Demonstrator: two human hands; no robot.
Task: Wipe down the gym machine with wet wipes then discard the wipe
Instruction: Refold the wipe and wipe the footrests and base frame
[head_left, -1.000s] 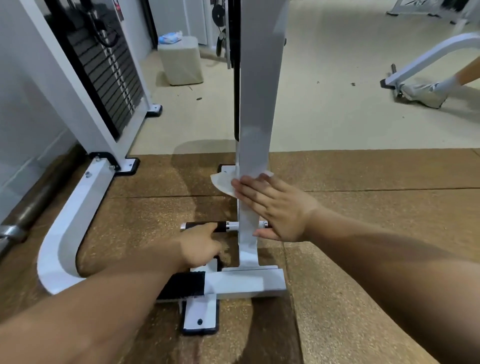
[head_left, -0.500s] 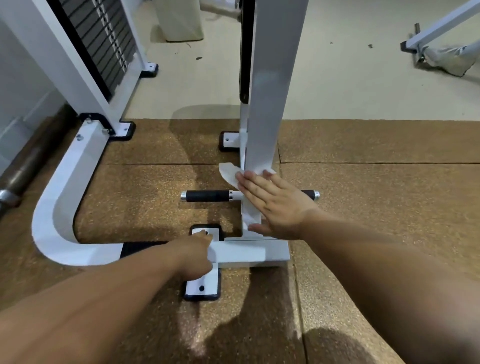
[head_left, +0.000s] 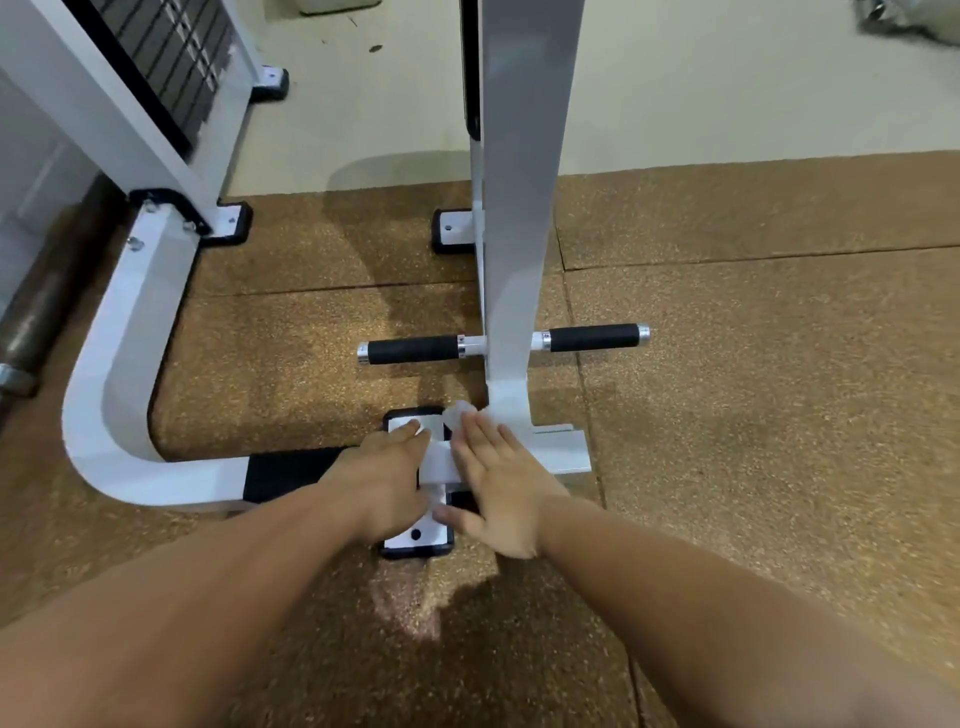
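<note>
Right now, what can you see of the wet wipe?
The wet wipe is a thin white sheet, crumpled and mostly hidden under the flat right hand. Only a rumpled edge shows past the fingertips, pressed onto the white base bar at the foot of the upright post.
</note>
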